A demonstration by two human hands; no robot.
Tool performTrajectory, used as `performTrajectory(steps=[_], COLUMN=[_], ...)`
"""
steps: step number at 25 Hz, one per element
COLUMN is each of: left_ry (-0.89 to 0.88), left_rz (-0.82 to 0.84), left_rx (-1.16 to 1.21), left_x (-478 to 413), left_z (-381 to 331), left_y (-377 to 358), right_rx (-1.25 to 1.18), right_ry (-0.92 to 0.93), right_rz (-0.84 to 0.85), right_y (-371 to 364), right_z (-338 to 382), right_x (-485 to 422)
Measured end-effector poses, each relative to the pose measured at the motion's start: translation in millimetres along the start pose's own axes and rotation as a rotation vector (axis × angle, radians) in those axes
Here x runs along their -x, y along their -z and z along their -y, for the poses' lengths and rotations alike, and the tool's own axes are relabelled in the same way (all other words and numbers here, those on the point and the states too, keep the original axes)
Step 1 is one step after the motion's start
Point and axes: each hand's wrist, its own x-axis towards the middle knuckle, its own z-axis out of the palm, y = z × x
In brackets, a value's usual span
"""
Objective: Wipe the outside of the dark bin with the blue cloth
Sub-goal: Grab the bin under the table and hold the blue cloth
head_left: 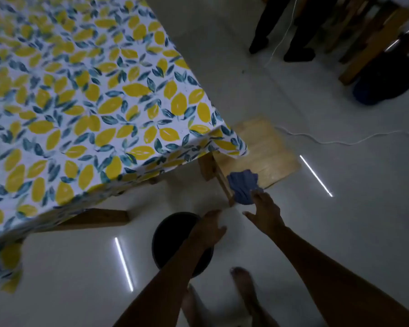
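Observation:
The dark bin (172,237) stands on the pale floor below the table's corner, seen from above. My left hand (209,228) lies on its far right rim with the fingers curled over the edge; my forearm hides the bin's right side. The blue cloth (242,185) lies crumpled on the near corner of a low wooden stool (265,149). My right hand (265,213) is stretched towards it, fingers spread, with the fingertips touching the cloth's near edge and the thumb held apart.
A table with a lemon-print cloth (80,102) fills the left, its wooden legs beside the bin. A white cable (340,141) runs over the floor at right. Another person's legs (298,43) and a dark round object (385,81) are at the back right. My bare feet (243,286) stand just behind the bin.

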Motion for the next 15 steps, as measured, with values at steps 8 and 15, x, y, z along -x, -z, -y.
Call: performTrajectory(steps=[8,15], left_ry=[0.054,0.064], left_rz=[-0.084,-0.127], left_rx=[0.054,0.039], left_x=[-96.6,-118.1], left_z=[52.0,89.6], left_y=[-50.7,-84.4], right_rx=[0.16,-0.045], right_ry=[0.038,0.165], right_rz=[-0.171,-0.407], right_y=[-61.0,-92.6], right_z=[-19.0,-7.4], right_x=[-89.6,-76.5])
